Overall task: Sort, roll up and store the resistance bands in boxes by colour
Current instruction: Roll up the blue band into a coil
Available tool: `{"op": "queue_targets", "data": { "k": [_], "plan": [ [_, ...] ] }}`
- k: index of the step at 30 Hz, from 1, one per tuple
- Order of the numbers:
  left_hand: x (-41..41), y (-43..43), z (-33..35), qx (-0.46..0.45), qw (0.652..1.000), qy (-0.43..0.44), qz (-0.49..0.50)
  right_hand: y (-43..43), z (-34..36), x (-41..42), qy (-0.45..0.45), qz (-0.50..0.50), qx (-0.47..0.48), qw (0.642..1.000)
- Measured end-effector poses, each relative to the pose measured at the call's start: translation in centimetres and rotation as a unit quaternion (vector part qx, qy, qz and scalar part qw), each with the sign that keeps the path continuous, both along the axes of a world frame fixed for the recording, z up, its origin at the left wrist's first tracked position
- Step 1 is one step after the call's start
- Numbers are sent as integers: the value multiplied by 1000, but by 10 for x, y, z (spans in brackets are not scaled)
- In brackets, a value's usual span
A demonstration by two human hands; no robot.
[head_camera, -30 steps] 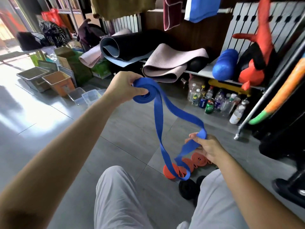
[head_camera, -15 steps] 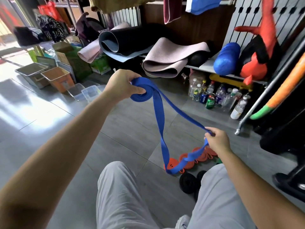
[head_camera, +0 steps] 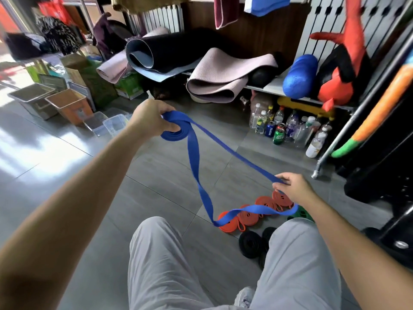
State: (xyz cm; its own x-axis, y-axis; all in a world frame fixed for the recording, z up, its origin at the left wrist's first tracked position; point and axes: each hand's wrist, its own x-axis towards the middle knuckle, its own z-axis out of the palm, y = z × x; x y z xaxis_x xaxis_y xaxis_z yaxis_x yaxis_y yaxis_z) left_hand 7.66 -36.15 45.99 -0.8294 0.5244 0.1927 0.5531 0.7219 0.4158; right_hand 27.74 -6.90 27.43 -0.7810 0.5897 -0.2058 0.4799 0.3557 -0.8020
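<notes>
Blue band (head_camera: 194,166): one, held mid-air. My left hand (head_camera: 152,118) clamps its coiled end and my right hand (head_camera: 292,189) pinches the loose run, with slack sagging between. On the floor by my right knee: four orange rolls (head_camera: 245,217), two black rolls (head_camera: 249,243), one green roll (head_camera: 301,214), partly hidden. One can (head_camera: 270,132) reads PEPSI.

Open floor tiles (head_camera: 156,175) ahead and left, rolled orange bands (head_camera: 247,220) right, bottles (head_camera: 279,130) beyond
</notes>
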Motion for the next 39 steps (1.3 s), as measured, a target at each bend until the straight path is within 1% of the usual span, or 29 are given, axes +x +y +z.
{"op": "queue_targets", "data": {
  "k": [2,3,4,5,6,9,11,13,15,17,19,24,27,28,30,31,33,35,37,38,39],
  "plan": [
    [5,3,-1,-31,999,-11,-26,-5,-1,2,-41,24,121,991],
    [10,6,-2,-41,998,-18,-40,-11,2,1,-75,46,149,985],
    [15,9,-3,-44,997,-28,-50,-16,5,-1,-103,69,156,980],
    [21,14,-4,-45,997,-37,-60,-24,7,-3,-118,84,148,978],
    [27,18,-4,-47,996,-40,-70,-30,7,-6,-105,98,132,981],
    [45,33,-5,-48,993,-45,-99,-52,15,-16,-44,122,87,988],
    [56,42,-6,-45,990,-59,-117,-67,27,-24,-3,144,29,989],
    [65,51,-10,-80,985,-46,-145,-78,42,-28,72,155,-69,983],
    [73,58,-15,-120,979,-28,-164,-84,57,-30,151,143,-122,971],
    [78,62,-19,-134,976,-26,-171,-85,69,-29,192,142,-117,964],
    [78,63,-21,-138,974,-27,-178,-85,77,-27,193,160,-102,963],
    [78,61,-15,-132,973,-33,-186,-82,88,-26,187,172,-111,961],
    [78,58,-15,-107,976,-53,-184,-83,90,-25,190,183,-122,957],
    [77,57,-16,-88,976,-76,-183,-83,88,-24,191,185,-128,955],
    [76,53,-19,-22,973,-152,-175,-84,83,-21,203,178,-141,953],
    [76,51,-20,22,966,-198,-164,-84,80,-20,211,170,-147,951],
    [78,48,-24,116,942,-285,-137,-84,75,-17,227,161,-149,949],
    [80,46,-30,181,914,-344,-116,-84,74,-15,241,148,-155,946],
    [80,45,-38,202,899,-372,-111,-81,79,-15,235,144,-172,946],
    [80,44,-41,193,900,-374,-114,-80,82,-15,223,151,-168,948],
    [79,43,-43,168,908,-362,-126,-79,85,-15,208,163,-152,952]
  ]
}}
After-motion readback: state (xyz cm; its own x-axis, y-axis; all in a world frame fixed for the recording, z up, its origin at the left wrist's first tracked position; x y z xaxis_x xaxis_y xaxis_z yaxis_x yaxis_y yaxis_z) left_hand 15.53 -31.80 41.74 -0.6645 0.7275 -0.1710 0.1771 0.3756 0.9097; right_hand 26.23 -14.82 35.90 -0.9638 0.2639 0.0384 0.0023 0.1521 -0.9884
